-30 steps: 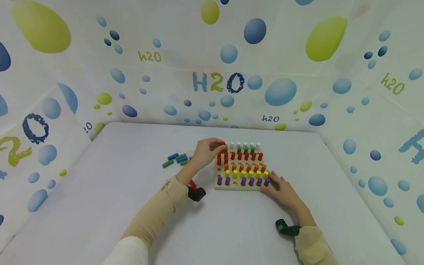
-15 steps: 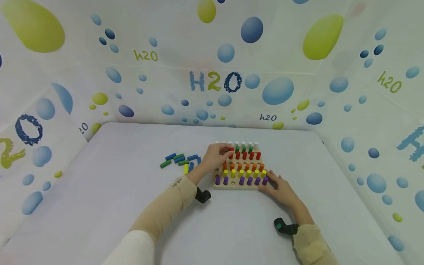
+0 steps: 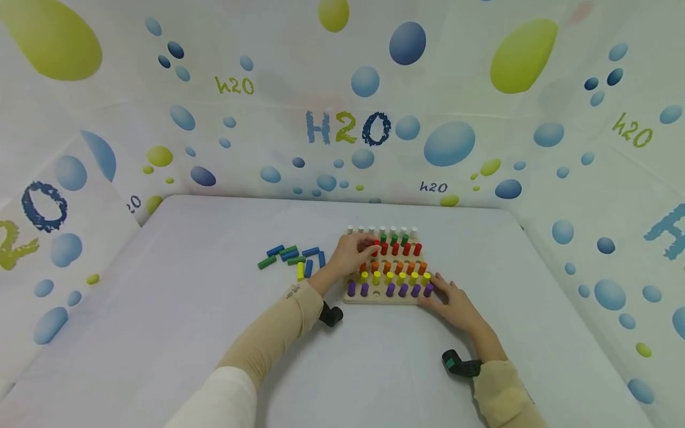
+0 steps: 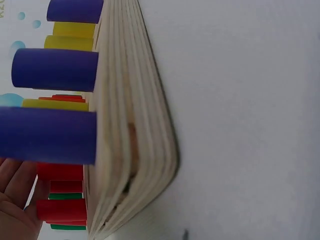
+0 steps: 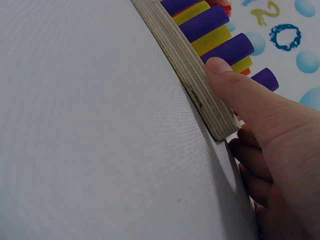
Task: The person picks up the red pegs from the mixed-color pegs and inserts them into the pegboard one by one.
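A wooden pegboard (image 3: 381,300) carries rows of white, green, red, orange, yellow and purple pegs. At the left part of the red row, my left hand (image 3: 348,255) pinches a red peg (image 3: 376,244) between thumb and fingers. That hand covers the board's left middle. In the left wrist view, the left hand (image 4: 17,200) shows behind purple pegs (image 4: 55,69), beside red pegs. My right hand (image 3: 455,304) grips the board's near right corner. Its thumb (image 5: 220,67) presses the plywood edge (image 5: 200,85) and its fingers lie at the side.
Loose blue, green and yellow pegs (image 3: 289,256) lie on the white table left of the board. A black wrist camera (image 3: 332,315) hangs at the left wrist, another wrist camera (image 3: 459,364) at the right. A patterned cloth wall (image 3: 257,142) stands behind the table.
My left hand has moved right and slightly nearer along the board with the red peg, from the board's far left to the red row. The right hand stays at the corner.
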Motion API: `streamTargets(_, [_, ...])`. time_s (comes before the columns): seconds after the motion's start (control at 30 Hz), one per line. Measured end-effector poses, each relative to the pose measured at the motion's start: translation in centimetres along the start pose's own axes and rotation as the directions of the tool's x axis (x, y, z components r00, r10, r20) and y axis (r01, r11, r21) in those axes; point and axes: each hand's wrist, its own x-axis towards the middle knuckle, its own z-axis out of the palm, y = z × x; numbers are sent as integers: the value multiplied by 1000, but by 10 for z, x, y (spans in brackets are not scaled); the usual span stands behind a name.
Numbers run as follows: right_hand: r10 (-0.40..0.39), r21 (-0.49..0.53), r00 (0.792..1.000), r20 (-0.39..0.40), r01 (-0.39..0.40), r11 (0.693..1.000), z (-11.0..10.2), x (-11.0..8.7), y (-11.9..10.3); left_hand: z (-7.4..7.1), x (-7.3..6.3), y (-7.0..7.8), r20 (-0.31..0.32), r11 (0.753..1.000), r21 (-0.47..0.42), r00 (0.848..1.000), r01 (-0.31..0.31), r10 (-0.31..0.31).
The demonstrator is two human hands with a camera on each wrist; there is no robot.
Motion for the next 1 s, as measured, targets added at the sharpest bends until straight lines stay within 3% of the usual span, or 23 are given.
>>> streamTargets(0.17, [-2,-1,1000,0,2,1000,0,0,-1,-1,1,-2,48,999,52,999,-1,-2])
streamTargets(0.33, [-2,4,1000,0,2,1000,0,-1,-1,0,1,-3,109,987,141,992,-71,56])
streamTargets(0.43, [4,6,1000,3,-4,1000,0,-2,-1,2,0,-5,126,981,178,990,-77,55])
streamTargets(0.7, [-4,14,1000,1,4,1000,1,-4,-2,1,-4,-5,140,986,165,990,-25,1])
streamTargets(1.0, [-4,5,1000,-2,4,1000,0,-3,-4,-2,-2,-6,175,977,200,984,-71,36])
